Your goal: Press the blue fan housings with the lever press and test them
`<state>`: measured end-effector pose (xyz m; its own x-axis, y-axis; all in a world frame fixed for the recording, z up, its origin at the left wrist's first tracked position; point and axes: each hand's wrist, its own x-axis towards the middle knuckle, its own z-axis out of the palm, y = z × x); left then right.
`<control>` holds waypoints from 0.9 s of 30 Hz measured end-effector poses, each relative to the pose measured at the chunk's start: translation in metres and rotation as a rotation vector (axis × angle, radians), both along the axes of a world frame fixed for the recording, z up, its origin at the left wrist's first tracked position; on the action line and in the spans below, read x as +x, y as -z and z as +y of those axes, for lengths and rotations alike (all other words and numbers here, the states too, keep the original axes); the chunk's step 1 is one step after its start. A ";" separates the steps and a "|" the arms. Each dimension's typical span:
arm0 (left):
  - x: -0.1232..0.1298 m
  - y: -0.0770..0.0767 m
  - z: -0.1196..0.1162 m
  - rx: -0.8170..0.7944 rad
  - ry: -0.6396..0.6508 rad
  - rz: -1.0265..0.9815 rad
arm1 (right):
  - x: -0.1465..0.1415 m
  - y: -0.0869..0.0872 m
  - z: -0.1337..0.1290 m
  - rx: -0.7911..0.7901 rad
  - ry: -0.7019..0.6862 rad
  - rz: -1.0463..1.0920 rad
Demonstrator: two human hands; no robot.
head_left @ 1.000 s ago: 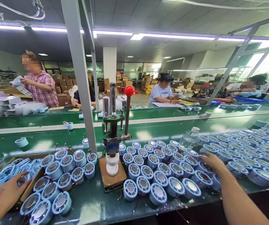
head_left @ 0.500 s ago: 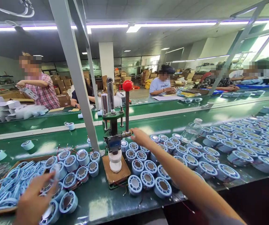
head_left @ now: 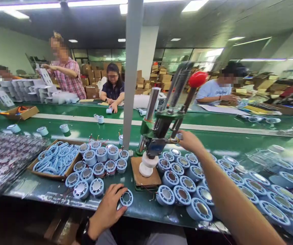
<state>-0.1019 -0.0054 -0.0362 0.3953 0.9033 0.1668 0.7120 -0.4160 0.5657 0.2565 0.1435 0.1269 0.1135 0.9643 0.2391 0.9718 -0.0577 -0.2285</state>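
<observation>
My left hand (head_left: 110, 206) is closed around the side of a light-blue round housing (head_left: 126, 198) with a grey disc in its top, at the bench's front edge. My right hand (head_left: 187, 141) reaches to the side of a hand press (head_left: 159, 136), fingers closed on its handle near the pivot; the fingertips are partly hidden. The press's lever, topped by a red ball (head_left: 198, 79), leans right. White round blocks (head_left: 148, 165) sit beneath the ram on a brown base board (head_left: 146, 180). More blue housings (head_left: 102, 154) stand left of the press.
A cardboard box (head_left: 59, 177) of blue rings lies left, beside plastic-wrapped parts (head_left: 11, 160). Many housings (head_left: 182, 194) crowd the bench right of the press, near a clear bottle (head_left: 264, 153). A grey post (head_left: 131, 75) rises behind. Co-workers (head_left: 113, 86) sit and stand across the green belt.
My view has swung left. My left hand, blurred over the left housings before, is now on a housing nearer the press. The right hand stays at the press handle.
</observation>
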 end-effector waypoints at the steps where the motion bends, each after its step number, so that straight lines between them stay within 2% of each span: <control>1: -0.001 -0.001 0.000 -0.037 0.013 0.010 | 0.010 0.001 -0.019 -0.031 -0.026 -0.005; 3: -0.001 -0.002 -0.001 -0.084 0.040 0.032 | 0.020 0.008 -0.069 -0.041 -0.186 0.028; 5: 0.002 -0.001 -0.002 -0.089 0.050 0.041 | 0.009 0.025 -0.126 -0.052 -0.453 0.100; 7: 0.006 0.002 -0.002 -0.060 0.023 0.040 | -0.022 0.048 -0.173 -0.190 -0.656 0.163; 9: 0.010 0.005 -0.002 -0.016 -0.025 0.021 | -0.065 0.074 -0.196 -0.344 -0.756 0.231; 11: 0.011 0.007 -0.002 0.018 -0.075 -0.044 | -0.103 0.096 -0.196 -0.370 -0.800 0.315; 13: 0.008 0.007 -0.003 0.033 -0.130 -0.141 | -0.127 0.114 -0.184 -0.281 -0.810 0.393; 15: 0.004 0.003 -0.005 0.038 -0.190 -0.217 | -0.139 0.131 -0.174 -0.161 -0.793 0.478; 17: 0.002 -0.002 -0.009 0.047 -0.212 -0.250 | -0.146 0.151 -0.171 -0.019 -0.712 0.578; 20: 0.010 -0.011 -0.017 0.075 -0.140 -0.236 | -0.160 0.186 -0.175 0.202 -0.504 0.688; 23: 0.027 -0.020 -0.018 0.092 -0.022 -0.153 | -0.173 0.215 -0.177 0.310 -0.374 0.726; 25: 0.038 -0.024 -0.014 0.088 0.005 -0.101 | -0.177 0.224 -0.176 0.314 -0.333 0.754; 27: 0.044 -0.026 -0.011 0.068 -0.006 -0.084 | -0.178 0.226 -0.174 0.303 -0.315 0.784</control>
<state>-0.0578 -0.0163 -0.0098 0.3718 0.8911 0.2603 0.6661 -0.4514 0.5938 0.0790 -0.0308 -0.0994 0.0918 0.8863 0.4539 0.4911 0.3562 -0.7950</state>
